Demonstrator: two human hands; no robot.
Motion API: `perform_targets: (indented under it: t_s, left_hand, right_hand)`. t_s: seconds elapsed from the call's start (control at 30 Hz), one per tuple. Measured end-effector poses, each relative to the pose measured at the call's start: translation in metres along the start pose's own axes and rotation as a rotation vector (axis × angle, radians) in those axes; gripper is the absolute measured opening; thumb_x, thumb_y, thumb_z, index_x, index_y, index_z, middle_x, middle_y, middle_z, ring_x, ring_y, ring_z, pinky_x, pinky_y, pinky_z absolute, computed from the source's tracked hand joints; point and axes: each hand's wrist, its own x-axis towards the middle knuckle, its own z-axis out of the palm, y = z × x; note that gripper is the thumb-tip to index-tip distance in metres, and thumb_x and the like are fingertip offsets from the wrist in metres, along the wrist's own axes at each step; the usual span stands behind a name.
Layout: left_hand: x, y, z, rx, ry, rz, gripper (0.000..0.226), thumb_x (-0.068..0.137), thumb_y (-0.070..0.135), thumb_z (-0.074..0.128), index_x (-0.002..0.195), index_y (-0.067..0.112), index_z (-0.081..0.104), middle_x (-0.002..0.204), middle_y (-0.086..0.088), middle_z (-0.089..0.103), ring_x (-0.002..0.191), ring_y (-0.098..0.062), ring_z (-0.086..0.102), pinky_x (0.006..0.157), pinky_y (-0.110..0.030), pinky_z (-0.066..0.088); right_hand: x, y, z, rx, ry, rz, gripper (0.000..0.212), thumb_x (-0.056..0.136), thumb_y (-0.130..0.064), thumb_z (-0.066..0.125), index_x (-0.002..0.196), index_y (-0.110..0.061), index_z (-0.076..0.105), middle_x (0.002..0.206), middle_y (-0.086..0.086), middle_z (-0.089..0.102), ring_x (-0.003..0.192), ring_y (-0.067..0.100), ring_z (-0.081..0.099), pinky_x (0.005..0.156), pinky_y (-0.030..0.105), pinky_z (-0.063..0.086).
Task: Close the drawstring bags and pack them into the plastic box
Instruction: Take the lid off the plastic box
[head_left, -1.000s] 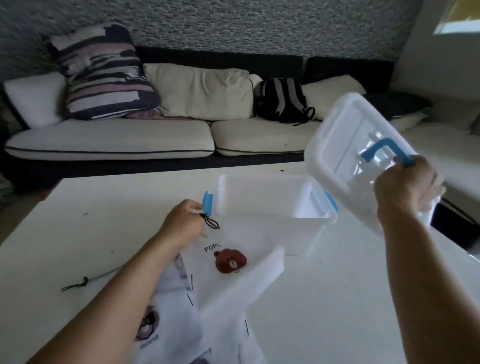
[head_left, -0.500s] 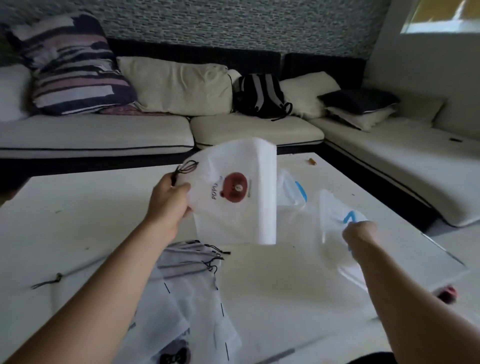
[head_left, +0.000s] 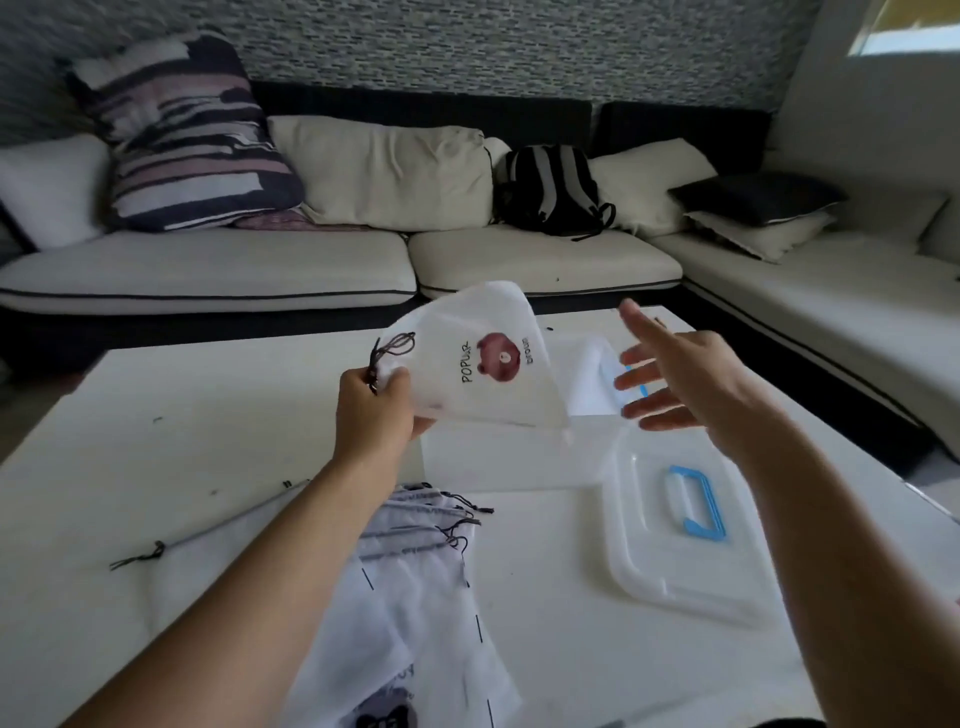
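White surface (head_left: 156, 457) before a cream corner sofa (head_left: 208, 270), patterned wall behind. Left hand (head_left: 371, 410) pinches drawstring bag (head_left: 483, 364) by its corded top, lifted over plastic box (head_left: 519, 462) mid-surface. Right hand (head_left: 675, 379) spread, empty, above box's far right. Lid (head_left: 675, 561) near right edge; more bags (head_left: 415, 597) at near edge.
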Motion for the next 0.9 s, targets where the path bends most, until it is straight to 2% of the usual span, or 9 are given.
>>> perform_targets:
  t_s: [0.1,0.23,0.3,0.37,0.43,0.5,0.7,0.8,0.9]
  left_hand:
    - [-0.004,0.010,0.002,-0.198,-0.032,-0.064,0.015,0.098,0.009,0.051,0.109,0.006,0.061,0.105,-0.011,0.069,0.085,-0.020,0.071,0.059,-0.028,0.058]
    - [-0.015,0.017,0.007,-0.219,-0.230,-0.152,0.028,0.100,0.023,0.057,0.124,0.009,0.050,0.115,-0.009,0.062,0.093,-0.021,0.065,0.072,-0.033,0.063]
    - [-0.012,0.012,0.001,0.069,-0.263,-0.060,0.061,0.089,0.048,0.067,0.136,0.018,0.040,0.123,-0.001,0.058,0.098,-0.018,0.061,0.089,-0.040,0.058]
    - [-0.005,0.000,-0.014,0.546,-0.342,0.245,0.079,0.079,0.061,0.069,0.143,0.028,0.037,0.139,0.006,0.051,0.115,-0.018,0.054,0.106,-0.039,0.045]
    - [0.000,-0.013,-0.030,0.982,-0.458,0.563,0.073,0.083,0.055,0.065,0.147,0.032,0.038,0.150,0.011,0.044,0.130,-0.024,0.042,0.111,-0.036,0.035]
    - [0.003,-0.021,-0.043,1.221,-0.564,0.662,0.061,0.091,0.043,0.065,0.146,0.033,0.041,0.151,0.016,0.041,0.129,-0.026,0.039,0.109,-0.041,0.038]
    - [0.007,-0.026,-0.046,1.093,-0.594,0.729,0.035,0.097,0.019,0.060,0.132,0.021,0.058,0.125,0.008,0.052,0.112,-0.020,0.052,0.100,-0.035,0.044]
    - [0.009,-0.025,-0.046,1.091,-0.559,0.763,0.022,0.097,0.013,0.057,0.116,0.017,0.068,0.110,0.002,0.058,0.098,-0.024,0.059,0.088,-0.039,0.051]
    - [0.012,-0.025,-0.047,1.092,-0.548,0.771,0.014,0.095,0.012,0.059,0.104,0.015,0.070,0.101,0.002,0.059,0.091,-0.025,0.061,0.081,-0.041,0.052]
  right_hand:
    - [-0.028,-0.018,0.048,-0.016,-0.250,-0.014,0.063,0.079,-0.061,0.071,0.122,-0.020,0.051,0.104,0.007,0.066,0.065,0.024,0.075,0.050,0.029,0.056]
    - [-0.008,-0.007,0.087,0.094,-0.052,-0.115,0.021,0.093,-0.018,0.065,0.107,-0.003,0.065,0.078,0.008,0.070,0.045,0.016,0.063,0.042,0.024,0.050]
    - [0.017,0.003,0.085,0.108,0.095,-0.082,0.019,0.091,-0.011,0.057,0.091,0.005,0.067,0.068,0.011,0.066,0.044,0.019,0.056,0.043,0.027,0.048]
    - [0.042,0.016,0.080,-0.065,0.186,-0.045,0.021,0.081,-0.016,0.056,0.079,0.003,0.067,0.070,0.015,0.069,0.054,0.027,0.060,0.051,0.036,0.051]
    - [0.056,0.025,0.078,-0.388,0.159,0.023,0.013,0.072,-0.018,0.058,0.071,-0.005,0.061,0.069,0.010,0.065,0.057,0.030,0.056,0.056,0.031,0.044]
    - [0.058,0.025,0.082,-0.578,0.121,0.044,0.012,0.073,-0.015,0.060,0.068,-0.011,0.050,0.070,0.007,0.056,0.056,0.026,0.047,0.054,0.025,0.036]
    - [0.067,0.037,0.085,-0.835,0.220,-0.099,0.039,0.082,-0.011,0.075,0.119,-0.013,0.060,0.121,0.013,0.051,0.115,0.037,0.047,0.087,0.043,0.047]
    - [0.067,0.025,0.085,-0.817,0.237,-0.299,0.018,0.082,-0.020,0.076,0.099,-0.018,0.071,0.102,0.007,0.066,0.097,0.032,0.060,0.080,0.038,0.052]
    - [0.069,0.027,0.080,-0.834,0.171,-0.245,0.008,0.084,-0.019,0.069,0.085,-0.011,0.070,0.081,0.008,0.065,0.078,0.033,0.061,0.062,0.028,0.045]
